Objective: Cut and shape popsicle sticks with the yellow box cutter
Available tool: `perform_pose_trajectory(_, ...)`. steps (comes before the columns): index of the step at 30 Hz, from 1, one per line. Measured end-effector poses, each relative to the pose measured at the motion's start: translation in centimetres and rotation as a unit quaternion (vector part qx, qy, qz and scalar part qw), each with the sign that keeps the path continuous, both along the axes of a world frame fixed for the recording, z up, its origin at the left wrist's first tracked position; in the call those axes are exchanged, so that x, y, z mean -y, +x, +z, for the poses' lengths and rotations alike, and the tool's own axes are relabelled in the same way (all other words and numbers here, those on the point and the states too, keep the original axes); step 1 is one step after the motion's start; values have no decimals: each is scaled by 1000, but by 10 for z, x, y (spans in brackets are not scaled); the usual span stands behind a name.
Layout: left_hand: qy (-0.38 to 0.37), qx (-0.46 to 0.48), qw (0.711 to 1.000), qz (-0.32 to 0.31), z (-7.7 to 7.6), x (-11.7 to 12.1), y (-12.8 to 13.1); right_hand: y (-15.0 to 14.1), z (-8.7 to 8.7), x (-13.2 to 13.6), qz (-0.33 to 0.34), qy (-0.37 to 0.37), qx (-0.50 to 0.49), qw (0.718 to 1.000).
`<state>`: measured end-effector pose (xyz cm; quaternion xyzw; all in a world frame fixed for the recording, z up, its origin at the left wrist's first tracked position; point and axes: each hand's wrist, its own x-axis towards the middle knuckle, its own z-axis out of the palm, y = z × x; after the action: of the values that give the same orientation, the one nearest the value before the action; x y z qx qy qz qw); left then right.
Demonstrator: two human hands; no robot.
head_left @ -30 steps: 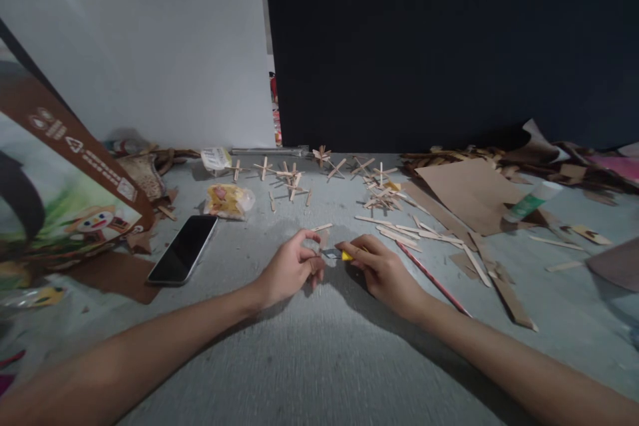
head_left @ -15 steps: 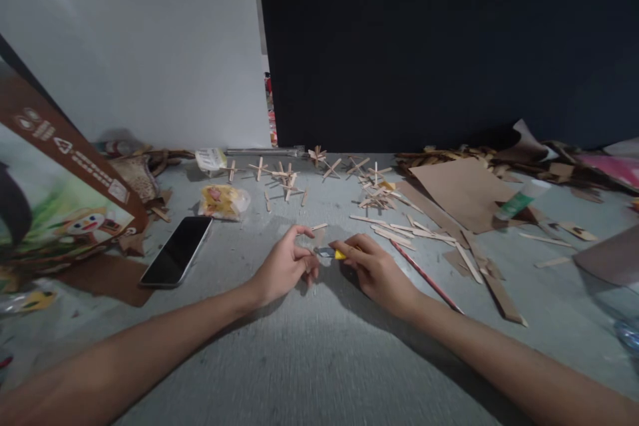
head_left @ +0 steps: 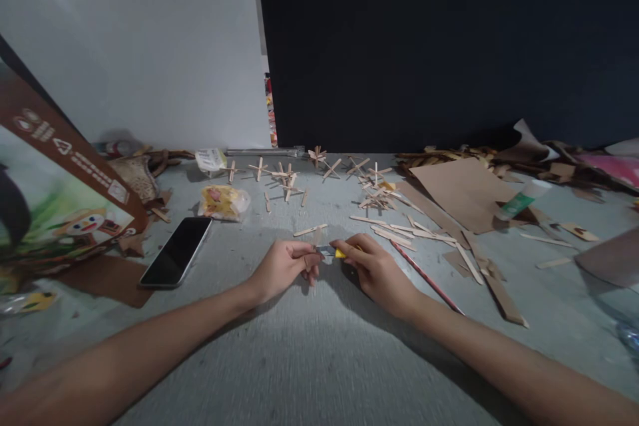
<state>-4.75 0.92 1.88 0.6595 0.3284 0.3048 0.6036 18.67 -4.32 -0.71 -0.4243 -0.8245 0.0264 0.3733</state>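
Observation:
My left hand (head_left: 285, 267) is closed in a pinch at the middle of the table, with a small blurred wooden stick (head_left: 318, 235) rising at its fingertips. Facing it, my right hand (head_left: 375, 271) grips a yellow craft knife (head_left: 340, 253); most of its handle is hidden in the fingers. The grey blade points left and reaches close to the left fingertips; whether it touches the stick I cannot tell. Just beyond the hands lies a loose flat stick (head_left: 302, 231). A pile of craft sticks (head_left: 399, 231) is to the right, beside a red pencil-like rod (head_left: 424, 274).
Star-shaped stick pieces (head_left: 288, 180) stand along the back. On the left are a phone (head_left: 177, 251), a yellow plastic packet (head_left: 222, 203) and a printed bag (head_left: 74, 193). Cardboard (head_left: 456, 193), a glue stick (head_left: 524, 200) and a cardboard strip (head_left: 496, 289) lie at right.
My left fingers, spread apart before, have come together into a pinch by the blade. More of the flat stick beyond them now shows. The right hand has hardly moved.

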Motion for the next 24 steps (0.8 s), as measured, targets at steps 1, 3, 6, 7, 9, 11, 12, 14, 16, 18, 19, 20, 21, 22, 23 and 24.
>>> perform_pose_trajectory(1, 1, -1, 1000, -3, 0, 0, 0, 0, 0, 0, -2, 3, 4, 1000)
perform_pose_trajectory(3, 4, -3, 1000, -7, 1, -1, -1, 0, -1, 0, -3, 10, 10, 1000)
perform_pose_trajectory(6, 9, -10, 1000, -11, 2, 0, -1, -1, 0, 0, 2, 17, 13, 1000)
perform_pose_trajectory(7, 7, -11, 1000, -11, 2, 0, -1, -1, 0, 1, 4, 18, 14, 1000)
perform_pose_trajectory(9, 4, -13, 1000, -10, 2, 0, -1, -2, 0, 2, 1, 18, 21, 1000)
perform_pose_trajectory(11, 1, -12, 1000, -8, 1, 0, -1, -2, 0, 2, -5, 18, 28, 999)
perform_pose_trajectory(12, 0, -10, 1000, -7, 0, 0, -1, -2, 0, 2, -7, 17, 30, 999)
perform_pose_trajectory(14, 0, -1, 1000, -2, -1, -1, 0, -3, 0, 2, -5, 20, 27, 999)
perform_pose_trajectory(16, 0, 7, 1000, 6, -2, -1, 1, -3, -1, 1, -3, 22, 19, 1000)
perform_pose_trajectory(18, 6, 10, 1000, 14, -1, -1, 1, -2, -1, 0, -2, 23, 12, 1000)
perform_pose_trajectory(19, 11, 10, 1000, 17, 0, 0, 1, -2, -2, 0, -2, 24, 9, 1000)
perform_pose_trajectory(20, 17, 9, 1000, 19, 1, 0, 1, -2, -3, 0, -2, 24, 6, 1000)
perform_pose_trajectory(21, 23, 7, 1000, 19, 2, 0, 0, -1, -4, -1, -3, 24, 4, 1000)
perform_pose_trajectory(22, 27, 5, 999, 18, 2, 1, 0, -1, -5, -1, -5, 24, 1, 1000)
perform_pose_trajectory(23, 30, 2, 999, 15, 3, 1, 0, -1, -5, -1, -8, 23, -2, 1000)
perform_pose_trajectory(24, 30, -2, 999, 12, 4, 1, 0, -1, -6, -1, -13, 22, -4, 1000)
